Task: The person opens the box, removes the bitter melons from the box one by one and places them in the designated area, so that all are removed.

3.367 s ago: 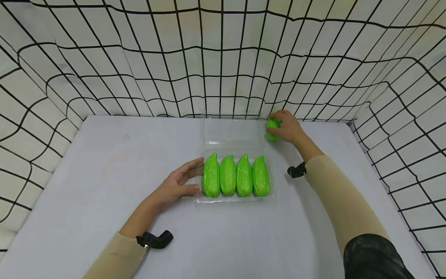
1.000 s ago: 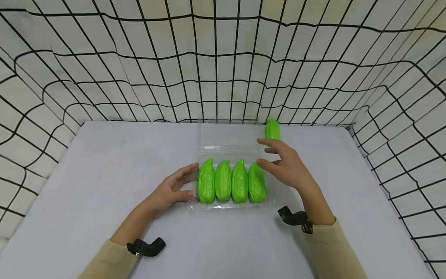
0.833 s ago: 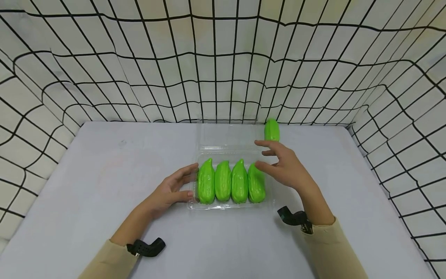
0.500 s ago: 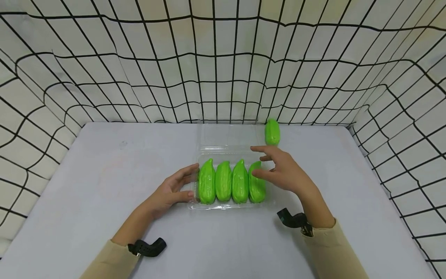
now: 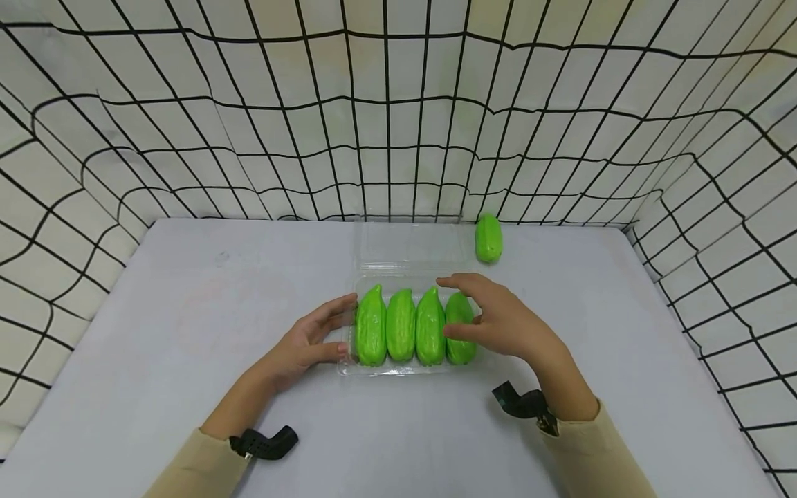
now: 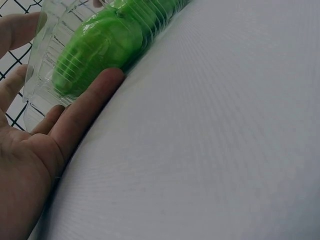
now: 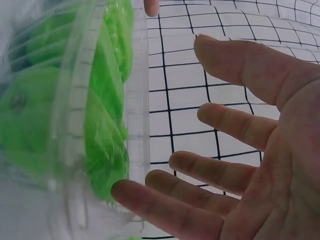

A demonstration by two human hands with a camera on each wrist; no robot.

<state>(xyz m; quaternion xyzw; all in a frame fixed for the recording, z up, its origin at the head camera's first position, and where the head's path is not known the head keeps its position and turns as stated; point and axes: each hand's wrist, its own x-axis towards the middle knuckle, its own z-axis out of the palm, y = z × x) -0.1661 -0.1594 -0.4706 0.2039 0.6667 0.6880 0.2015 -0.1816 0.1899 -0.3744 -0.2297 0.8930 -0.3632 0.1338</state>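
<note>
A clear plastic clamshell box point(image 5: 405, 371) lies on the white table with its lid point(image 5: 416, 243) folded back. Several bright green, ribbed gourds point(image 5: 371, 328), like bitter melons, stand side by side in the box. My left hand point(image 5: 303, 347) rests against the box's left end, its fingers nearly straight; the left wrist view shows the fingertips along the clear wall. Above the rightmost gourd point(image 5: 459, 349) my right hand point(image 5: 507, 319) hovers with fingers spread and holds nothing, partly hiding that gourd. One more gourd point(image 5: 488, 238) lies outside, to the right of the lid.
A black wire grid point(image 5: 386, 149) with a white backing rises behind the table and along both sides. The white tabletop point(image 5: 218, 290) stretches left and right of the box. A black wrist camera point(image 5: 264, 443) sits on each wrist.
Earlier, my right hand held the outside gourd by the lid. It has let go there and moved down and left over the box. My left hand stays at the box.
</note>
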